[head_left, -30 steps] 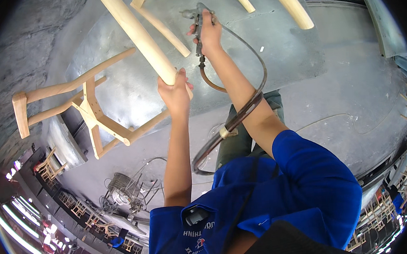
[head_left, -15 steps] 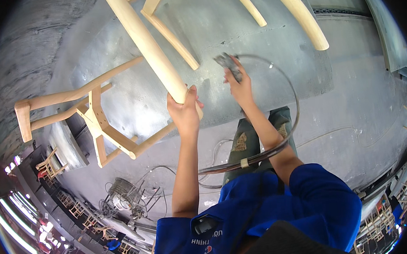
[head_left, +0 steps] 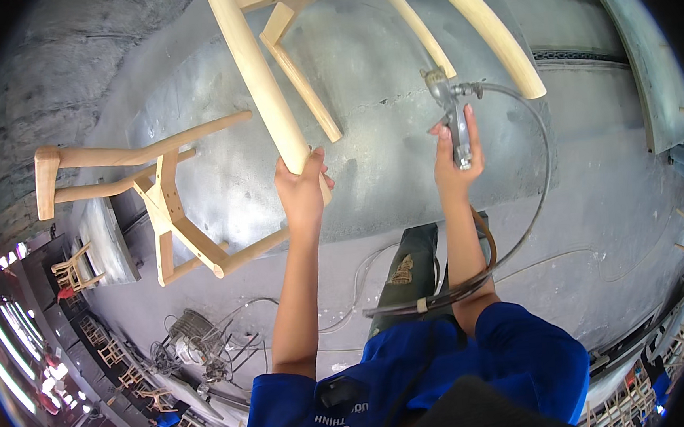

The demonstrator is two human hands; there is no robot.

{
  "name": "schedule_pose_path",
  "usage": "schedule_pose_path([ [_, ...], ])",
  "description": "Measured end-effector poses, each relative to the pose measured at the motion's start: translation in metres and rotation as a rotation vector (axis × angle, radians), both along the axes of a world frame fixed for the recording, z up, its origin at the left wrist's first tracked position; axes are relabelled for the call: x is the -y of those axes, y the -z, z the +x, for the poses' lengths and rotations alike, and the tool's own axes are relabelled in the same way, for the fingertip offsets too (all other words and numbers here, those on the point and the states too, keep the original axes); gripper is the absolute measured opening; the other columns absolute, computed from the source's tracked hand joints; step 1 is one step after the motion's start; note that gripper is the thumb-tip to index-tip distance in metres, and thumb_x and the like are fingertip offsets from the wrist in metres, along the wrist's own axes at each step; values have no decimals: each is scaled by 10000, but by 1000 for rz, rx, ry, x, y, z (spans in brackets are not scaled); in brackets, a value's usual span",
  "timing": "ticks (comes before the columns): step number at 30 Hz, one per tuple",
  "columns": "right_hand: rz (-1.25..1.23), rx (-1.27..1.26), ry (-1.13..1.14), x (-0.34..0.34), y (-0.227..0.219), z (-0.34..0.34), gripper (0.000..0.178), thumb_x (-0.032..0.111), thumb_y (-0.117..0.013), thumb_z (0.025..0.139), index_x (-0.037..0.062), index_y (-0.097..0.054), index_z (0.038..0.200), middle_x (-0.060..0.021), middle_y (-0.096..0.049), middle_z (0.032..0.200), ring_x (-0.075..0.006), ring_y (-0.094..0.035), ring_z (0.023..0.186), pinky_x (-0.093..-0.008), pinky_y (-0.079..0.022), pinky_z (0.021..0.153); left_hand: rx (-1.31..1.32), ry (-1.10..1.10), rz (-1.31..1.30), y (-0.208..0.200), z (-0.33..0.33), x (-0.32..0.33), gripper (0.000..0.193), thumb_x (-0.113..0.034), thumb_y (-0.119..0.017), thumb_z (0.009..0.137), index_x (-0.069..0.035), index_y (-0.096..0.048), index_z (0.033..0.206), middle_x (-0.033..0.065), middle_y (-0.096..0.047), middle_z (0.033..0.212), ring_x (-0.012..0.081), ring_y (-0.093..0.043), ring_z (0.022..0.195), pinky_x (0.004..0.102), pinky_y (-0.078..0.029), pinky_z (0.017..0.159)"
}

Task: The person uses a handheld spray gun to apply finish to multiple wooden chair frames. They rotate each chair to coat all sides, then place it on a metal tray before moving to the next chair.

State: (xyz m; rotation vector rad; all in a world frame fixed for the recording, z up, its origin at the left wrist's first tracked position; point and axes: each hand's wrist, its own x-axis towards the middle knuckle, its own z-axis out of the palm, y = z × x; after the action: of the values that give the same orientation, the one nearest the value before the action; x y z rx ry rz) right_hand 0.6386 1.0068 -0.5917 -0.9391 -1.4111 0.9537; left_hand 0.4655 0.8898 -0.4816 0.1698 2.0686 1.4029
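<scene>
My left hand (head_left: 302,186) is closed round the near end of a pale wooden chair leg. That leg belongs to a wooden chair frame (head_left: 257,76) whose other legs reach in from the top edge. In my right hand (head_left: 457,158) is a metal spray gun (head_left: 447,103), its head pointing away from me toward the tip of a thin leg. A dark hose (head_left: 547,147) runs from the gun, loops round to the right and passes over my right forearm. Left of the held frame, a second wooden chair frame (head_left: 165,206) lies on the grey metal sheet (head_left: 380,187).
A wire-like metal stand with a coil (head_left: 196,339) stands on the floor at lower left. Thin hoses (head_left: 355,292) trail over the grey floor. More wooden chairs (head_left: 76,272) line the left edge. A metal panel (head_left: 633,66) stands at far right.
My right hand has moved right and away from me with the spray gun, now near the thin leg. The held chair frame has shifted slightly right at its far end and nearer me.
</scene>
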Motion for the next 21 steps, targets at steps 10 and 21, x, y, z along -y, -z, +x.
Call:
schedule_pose_path([
  [10, -630, -597, -366, 3, -37, -46, 272, 240, -624, 1014, -4, -620, 1133, -82, -656, 777, -150, -648, 635, -230, -415, 410, -6, 3, 4, 5, 4, 8, 270, -150, -702, 898, 27, -560, 1046, 76, -593, 748, 124, -578, 518, 267, -474, 470],
  [21, -564, -364, 76, -66, 4, -25, 214, 237, -631, 1017, 27, -592, 1031, -68, -651, 760, -126, -604, 590, -228, -369, 393, -15, 2, 23, 11, 11, 19, 311, -175, -703, 884, 29, -572, 1079, 69, -581, 743, 139, -570, 517, 277, -470, 479],
])
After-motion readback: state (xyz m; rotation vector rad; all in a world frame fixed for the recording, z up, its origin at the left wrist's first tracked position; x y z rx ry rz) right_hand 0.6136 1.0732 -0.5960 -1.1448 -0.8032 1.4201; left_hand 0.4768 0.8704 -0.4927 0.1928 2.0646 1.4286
